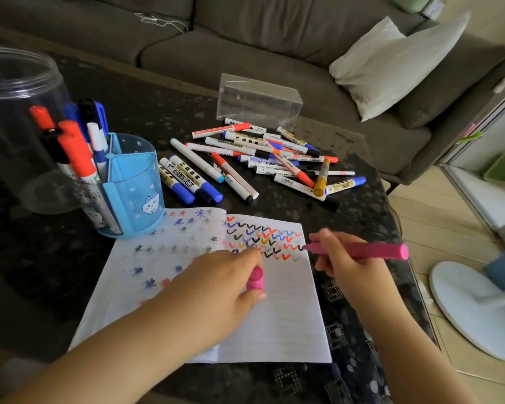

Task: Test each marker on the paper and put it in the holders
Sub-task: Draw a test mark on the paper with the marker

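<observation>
2 hands engaged: right hand (337, 258) grips pink marker (359, 250) tip-down on paper (283, 316) for testing, left hand (231, 275) pinches its cap (255, 278) ready for recapping.

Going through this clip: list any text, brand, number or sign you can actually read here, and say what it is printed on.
None reads with certainty.
Loose markers on the table: printed labels and barcodes, too small and blurred to read.
Blue holder: a cartoon cat picture, no words.
Paper: coloured ticks and stars, no writing.
Pink marker in the right hand and pink cap in the left hand: no visible print.
</observation>
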`<state>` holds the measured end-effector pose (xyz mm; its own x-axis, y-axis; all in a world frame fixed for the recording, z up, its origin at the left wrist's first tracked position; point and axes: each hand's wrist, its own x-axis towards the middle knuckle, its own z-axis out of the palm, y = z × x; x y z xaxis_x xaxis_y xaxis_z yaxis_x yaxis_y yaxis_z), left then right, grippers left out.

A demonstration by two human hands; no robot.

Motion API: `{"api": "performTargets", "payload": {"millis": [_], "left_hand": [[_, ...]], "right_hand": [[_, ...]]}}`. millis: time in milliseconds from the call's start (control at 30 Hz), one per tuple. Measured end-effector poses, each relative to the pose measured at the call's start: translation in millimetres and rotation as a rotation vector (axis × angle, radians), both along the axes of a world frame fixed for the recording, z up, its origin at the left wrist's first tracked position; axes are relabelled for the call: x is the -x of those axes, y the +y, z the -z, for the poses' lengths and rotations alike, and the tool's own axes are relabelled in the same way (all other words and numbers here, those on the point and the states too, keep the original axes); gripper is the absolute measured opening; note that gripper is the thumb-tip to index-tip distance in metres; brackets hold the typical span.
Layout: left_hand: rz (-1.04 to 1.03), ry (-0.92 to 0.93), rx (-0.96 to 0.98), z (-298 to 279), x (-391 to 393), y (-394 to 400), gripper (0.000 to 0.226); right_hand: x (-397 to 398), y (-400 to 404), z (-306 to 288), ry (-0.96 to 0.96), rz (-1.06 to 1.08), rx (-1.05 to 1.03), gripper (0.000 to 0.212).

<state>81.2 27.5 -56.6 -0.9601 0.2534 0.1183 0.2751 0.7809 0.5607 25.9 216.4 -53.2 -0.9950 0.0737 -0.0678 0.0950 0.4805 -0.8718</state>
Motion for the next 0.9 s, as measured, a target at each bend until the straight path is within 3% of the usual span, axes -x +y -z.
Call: {"api": "performTargets", "payload": {"millis": [133, 667, 767, 900], "left_hand": [[0.041, 0.043, 0.118, 8.0, -2.0, 4.9, 0.016], [0.05, 0.02, 0.234, 9.3, -2.3, 7.4, 0.014], [0.027, -0.01, 0.124, 10.4, -1.0, 8.2, 0.013], [-0.112, -0.086, -0.243, 11.3, 5.5, 5.6, 0.013]], "right_hand": [[6.6, 1.4, 8.9, 0.007, 0.019, -0.074, 0.006], [11.5, 9.4, 19.1, 0.007, 0.056, -0.095, 0.014], [10.5, 9.6, 18.4, 0.005, 0.058, -0.073, 0.013], [2.8, 8.3, 6.6, 0.039, 0.009, 0.051, 0.01]]}}
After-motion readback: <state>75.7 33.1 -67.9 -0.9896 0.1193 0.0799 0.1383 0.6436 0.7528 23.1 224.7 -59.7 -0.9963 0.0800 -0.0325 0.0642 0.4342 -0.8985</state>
